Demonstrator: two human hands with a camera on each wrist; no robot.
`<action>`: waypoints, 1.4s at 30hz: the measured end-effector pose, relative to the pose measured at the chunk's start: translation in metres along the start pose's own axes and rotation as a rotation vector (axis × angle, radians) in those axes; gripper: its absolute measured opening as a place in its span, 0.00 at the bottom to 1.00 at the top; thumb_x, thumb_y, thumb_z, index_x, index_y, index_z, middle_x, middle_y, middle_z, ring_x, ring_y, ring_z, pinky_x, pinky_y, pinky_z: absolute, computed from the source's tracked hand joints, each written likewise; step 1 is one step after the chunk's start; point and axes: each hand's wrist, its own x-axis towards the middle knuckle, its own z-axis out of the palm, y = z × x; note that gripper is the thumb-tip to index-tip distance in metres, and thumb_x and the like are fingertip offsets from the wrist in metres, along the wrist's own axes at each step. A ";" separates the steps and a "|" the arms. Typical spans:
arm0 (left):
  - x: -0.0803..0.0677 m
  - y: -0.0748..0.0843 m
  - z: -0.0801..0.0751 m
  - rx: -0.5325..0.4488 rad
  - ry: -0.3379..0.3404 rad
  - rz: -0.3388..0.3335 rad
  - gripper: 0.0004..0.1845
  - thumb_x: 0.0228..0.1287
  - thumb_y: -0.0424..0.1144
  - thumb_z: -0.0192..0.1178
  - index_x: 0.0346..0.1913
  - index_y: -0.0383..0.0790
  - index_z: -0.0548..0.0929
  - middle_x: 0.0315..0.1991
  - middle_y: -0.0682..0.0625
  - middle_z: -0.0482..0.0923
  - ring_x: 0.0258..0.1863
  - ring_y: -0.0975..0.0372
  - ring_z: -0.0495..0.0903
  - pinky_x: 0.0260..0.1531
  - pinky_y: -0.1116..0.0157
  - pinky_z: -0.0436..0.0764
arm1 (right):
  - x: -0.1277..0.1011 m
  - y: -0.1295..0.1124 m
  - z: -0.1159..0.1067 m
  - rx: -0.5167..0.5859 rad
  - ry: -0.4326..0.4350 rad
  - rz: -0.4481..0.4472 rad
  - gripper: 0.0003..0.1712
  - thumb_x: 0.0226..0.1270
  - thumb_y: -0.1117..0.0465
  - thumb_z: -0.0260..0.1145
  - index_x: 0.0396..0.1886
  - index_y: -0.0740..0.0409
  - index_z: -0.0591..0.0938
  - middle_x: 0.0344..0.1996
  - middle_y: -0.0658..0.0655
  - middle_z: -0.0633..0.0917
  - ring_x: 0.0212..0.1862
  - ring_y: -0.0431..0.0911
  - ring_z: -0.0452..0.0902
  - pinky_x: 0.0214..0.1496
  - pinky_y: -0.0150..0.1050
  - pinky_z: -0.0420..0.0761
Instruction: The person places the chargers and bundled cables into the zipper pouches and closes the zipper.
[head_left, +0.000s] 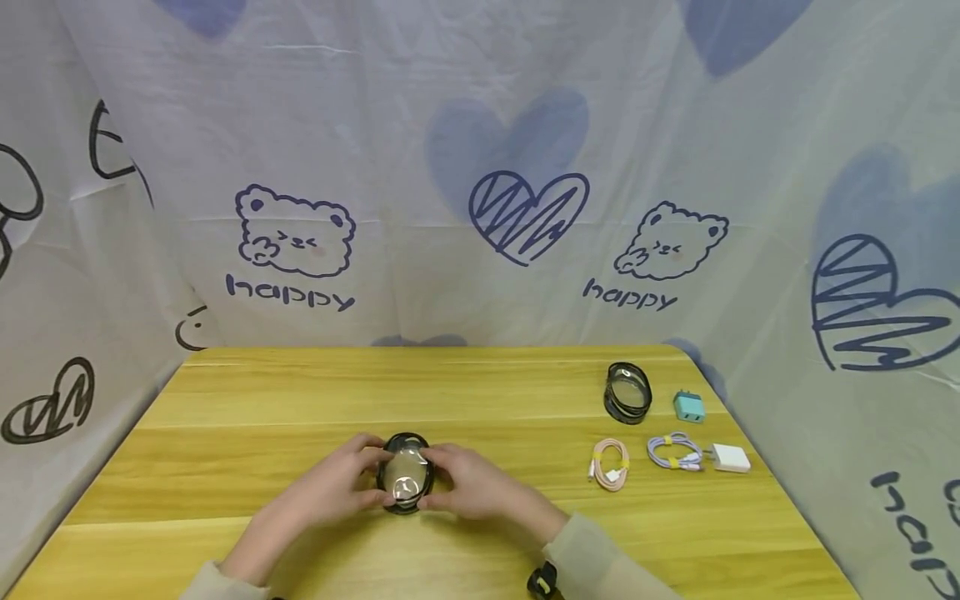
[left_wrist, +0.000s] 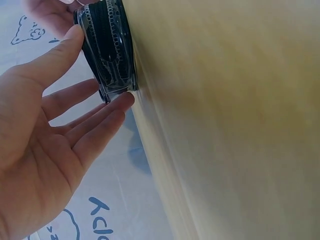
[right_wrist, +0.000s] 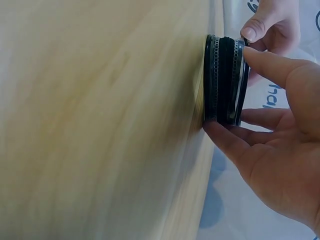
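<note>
Fingers of both hands meet around a small round zip case (head_left: 405, 482) standing on the near middle of the wooden table (head_left: 300, 400). On the left hand (head_left: 330, 483), the thumb lies over the case's upper rim and the straight fingertips (left_wrist: 122, 102) touch its lower edge, the fingers slightly fanned. The right hand (head_left: 468, 483) mirrors this: its thumb presses the top edge while the fingers (right_wrist: 225, 142) curl under the side, pinching the case lightly between them. This case is a squat black cylinder with a zipper track running round its wall and a clear, shiny plastic face; something pale shows through the window, but what is inside cannot be made out. A second round case (head_left: 627, 392) of the same kind stands on edge at the far right, its inside not readable either. Near it lie a small teal charger plug (head_left: 688, 407), a white charger block (head_left: 731, 457), a coiled pink cable (head_left: 610, 463) and a coiled lilac cable (head_left: 675, 451), each cable bound by a yellow tie. A soft printed cloth backdrop (head_left: 480, 167) with bears and hearts hangs behind the smooth, yellow-grained tabletop.
</note>
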 end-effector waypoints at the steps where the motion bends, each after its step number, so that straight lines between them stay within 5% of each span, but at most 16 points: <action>1: -0.001 0.000 0.000 -0.003 0.002 0.002 0.32 0.61 0.47 0.77 0.62 0.31 0.82 0.66 0.37 0.73 0.54 0.49 0.83 0.56 0.46 0.85 | -0.001 0.000 0.000 -0.004 -0.003 -0.005 0.45 0.67 0.50 0.75 0.77 0.64 0.68 0.72 0.63 0.74 0.73 0.55 0.70 0.77 0.47 0.68; 10: -0.005 0.001 0.002 0.055 0.040 0.003 0.32 0.60 0.50 0.77 0.62 0.36 0.83 0.69 0.35 0.71 0.61 0.42 0.79 0.61 0.40 0.80 | -0.010 0.008 -0.004 0.024 -0.017 -0.007 0.50 0.69 0.47 0.74 0.82 0.60 0.61 0.77 0.60 0.67 0.77 0.54 0.64 0.80 0.50 0.64; 22: 0.000 0.008 0.006 0.123 0.055 0.020 0.45 0.59 0.58 0.76 0.74 0.40 0.73 0.81 0.43 0.56 0.75 0.41 0.65 0.68 0.40 0.73 | -0.046 0.039 -0.028 0.085 0.184 -0.034 0.46 0.72 0.51 0.71 0.82 0.58 0.61 0.80 0.63 0.63 0.79 0.59 0.58 0.81 0.58 0.58; 30: 0.013 0.007 0.008 0.160 0.048 0.104 0.50 0.60 0.58 0.74 0.78 0.37 0.67 0.83 0.43 0.53 0.78 0.43 0.58 0.73 0.43 0.67 | -0.077 0.072 -0.059 0.079 0.311 0.070 0.46 0.73 0.49 0.70 0.83 0.54 0.60 0.81 0.60 0.62 0.80 0.61 0.56 0.79 0.64 0.60; 37: 0.021 0.008 0.008 0.186 -0.027 0.117 0.51 0.62 0.64 0.70 0.80 0.40 0.65 0.83 0.45 0.52 0.80 0.41 0.54 0.74 0.40 0.64 | -0.104 0.109 -0.081 -0.003 0.399 0.117 0.45 0.73 0.52 0.71 0.82 0.60 0.62 0.79 0.66 0.64 0.78 0.66 0.58 0.76 0.67 0.64; 42: 0.025 0.011 0.008 0.203 -0.070 0.136 0.51 0.62 0.66 0.69 0.80 0.40 0.65 0.83 0.44 0.52 0.79 0.39 0.54 0.74 0.38 0.63 | -0.122 0.132 -0.091 -0.019 0.407 0.143 0.45 0.74 0.52 0.70 0.82 0.62 0.61 0.78 0.70 0.63 0.74 0.69 0.63 0.65 0.65 0.77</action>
